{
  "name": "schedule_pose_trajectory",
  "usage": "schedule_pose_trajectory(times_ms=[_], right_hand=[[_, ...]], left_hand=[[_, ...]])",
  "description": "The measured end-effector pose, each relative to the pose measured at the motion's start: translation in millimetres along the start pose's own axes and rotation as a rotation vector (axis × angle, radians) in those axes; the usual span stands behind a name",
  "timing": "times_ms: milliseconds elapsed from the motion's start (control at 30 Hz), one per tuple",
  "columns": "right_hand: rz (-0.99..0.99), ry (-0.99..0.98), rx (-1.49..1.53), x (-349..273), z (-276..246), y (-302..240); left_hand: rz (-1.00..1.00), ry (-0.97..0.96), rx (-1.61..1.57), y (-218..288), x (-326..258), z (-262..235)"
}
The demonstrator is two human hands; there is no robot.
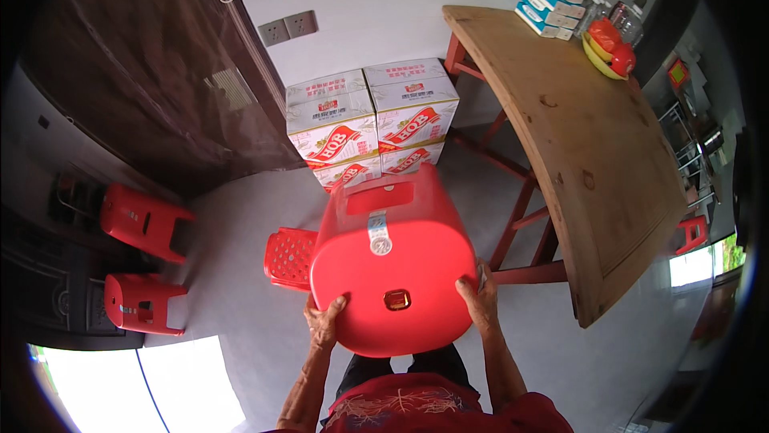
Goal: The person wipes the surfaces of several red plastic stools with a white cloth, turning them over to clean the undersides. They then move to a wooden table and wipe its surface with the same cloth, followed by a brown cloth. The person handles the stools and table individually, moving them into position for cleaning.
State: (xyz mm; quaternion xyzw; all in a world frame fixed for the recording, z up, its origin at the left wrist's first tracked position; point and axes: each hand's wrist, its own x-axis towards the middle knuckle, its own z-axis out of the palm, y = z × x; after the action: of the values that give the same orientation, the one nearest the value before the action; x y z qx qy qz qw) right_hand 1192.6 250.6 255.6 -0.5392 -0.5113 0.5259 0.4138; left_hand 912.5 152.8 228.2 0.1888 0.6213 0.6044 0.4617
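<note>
A red plastic stool (428, 269) is held up in front of my body, its seat turned toward me. A small hole shows in the seat, and a silvery sticker runs over its far edge. My left hand (324, 322) grips the near left rim with the thumb on top. On the right side, my right hand (481, 303) clasps the opposite rim, thumb also on the seat. The fingers under both edges are mostly hidden. Just left of the held stool, a small red plastic piece with round holes (288, 257) stands low on the floor, partly covered by it.
Stacked white and red cartons (332, 124) stand against the wall ahead. A wooden table (577, 145) on the right carries tissue packs (551, 4) and a yellow bowl (601, 60). Two red stools (144, 221) are at the left wall, near a brown curtain (152, 72).
</note>
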Motion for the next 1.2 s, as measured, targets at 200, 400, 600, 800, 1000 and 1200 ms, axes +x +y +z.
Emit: schedule_pose_trajectory(times_ms=[200,400,600,800,1000,1200], right_hand=[[0.066,0.023,-0.045,78,16,18],[0.175,0.017,-0.055,138,8,91],[0.278,-0.036,0.032,183,32,111],[0.352,-0.102,0.027,208,51,122],[0.311,-0.046,-0.098,218,35,199],[0.346,0.049,-0.177,209,42,215]], left_hand=[[-0.151,-0.008,-0.048,14,66,29],[-0.136,0.137,-0.117,-25,127,51],[-0.304,0.106,0.157,-44,175,45],[-0.358,0.146,0.155,-97,208,33],[-0.317,0.264,0.482,-151,230,30],[-0.365,0.143,0.447,-172,241,14]])
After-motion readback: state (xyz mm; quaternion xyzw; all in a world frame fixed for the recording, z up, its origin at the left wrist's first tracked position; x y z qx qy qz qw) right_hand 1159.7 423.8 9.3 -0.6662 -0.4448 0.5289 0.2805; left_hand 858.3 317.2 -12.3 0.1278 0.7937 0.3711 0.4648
